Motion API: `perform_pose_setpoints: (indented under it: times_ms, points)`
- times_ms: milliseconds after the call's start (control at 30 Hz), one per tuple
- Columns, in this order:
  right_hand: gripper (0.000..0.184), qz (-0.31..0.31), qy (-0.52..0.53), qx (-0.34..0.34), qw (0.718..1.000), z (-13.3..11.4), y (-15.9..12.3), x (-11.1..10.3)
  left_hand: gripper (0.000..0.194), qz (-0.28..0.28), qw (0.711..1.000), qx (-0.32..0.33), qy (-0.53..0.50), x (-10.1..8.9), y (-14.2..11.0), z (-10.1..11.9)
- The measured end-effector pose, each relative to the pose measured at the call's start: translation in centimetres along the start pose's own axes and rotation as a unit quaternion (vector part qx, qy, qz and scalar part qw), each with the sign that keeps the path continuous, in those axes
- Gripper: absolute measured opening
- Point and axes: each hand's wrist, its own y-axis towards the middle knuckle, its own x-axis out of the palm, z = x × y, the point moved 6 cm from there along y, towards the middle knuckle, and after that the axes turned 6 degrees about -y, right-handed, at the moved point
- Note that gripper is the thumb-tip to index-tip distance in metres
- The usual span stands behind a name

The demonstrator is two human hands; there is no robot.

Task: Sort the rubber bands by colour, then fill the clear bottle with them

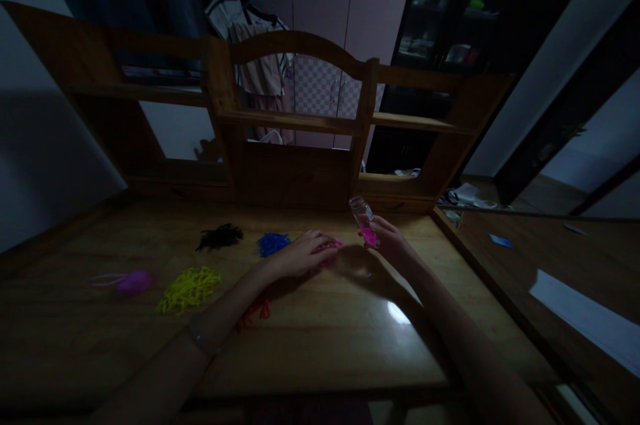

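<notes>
My right hand (389,240) grips a small clear bottle (359,209), tilted, with bright pink strands (369,236) at its lower end near my fingers. To its left, my left hand (307,253) lies low over the tabletop, its fingers curled over more pink strands that peep out at the fingertips. Just beyond that wrist is a blue pile of short strands (273,244). Red strands (254,312) lie partly hidden under my left forearm. A yellow heap of strands (190,288) and a black heap (220,237) lie farther left.
At the far left of the wooden table (320,352) lies a purple rounded thing (134,282) with two long thin ends. A wooden shelf unit (295,120) rises along the back edge. On the brown surface to the right are a white sheet (585,312) and a blue packet (501,240).
</notes>
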Motion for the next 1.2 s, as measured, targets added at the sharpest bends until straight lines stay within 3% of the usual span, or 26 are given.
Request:
perform_pose_setpoints:
  times_ms: [133, 233, 467, 800, 1033, 1200]
  points:
    - [0.035, 0.004, -0.008, -0.004, 1.000, -0.3, -0.1, 0.0, 0.073, -0.010, 0.999, -0.043, 0.030, -0.5, -1.1, -0.9]
    - [0.032, 0.005, -0.003, -0.005, 1.000, -0.3, -0.1, -0.1, 0.080, -0.020, 0.998, -0.048, 0.028, -0.7, -1.7, -1.4]
    - [0.026, 0.006, 0.010, -0.013, 1.000, -0.1, 0.1, -0.4, 0.061, -0.011, 0.994, -0.047, -0.095, 0.0, -1.4, -1.8]
    - [0.034, -0.017, -0.081, -0.021, 0.996, -0.1, 0.0, 0.2, 0.022, 0.018, 0.995, -0.042, -0.090, 0.5, -0.7, -0.2]
    - [0.037, -0.025, -0.144, -0.023, 0.989, -0.4, -0.2, 0.2, 0.012, 0.017, 0.996, -0.057, -0.070, 0.5, -0.4, -0.8]
    - [0.039, -0.036, -0.207, -0.029, 0.977, -0.9, -0.5, 0.1, 0.014, 0.015, 0.995, -0.024, -0.093, 0.3, -0.6, -0.1]
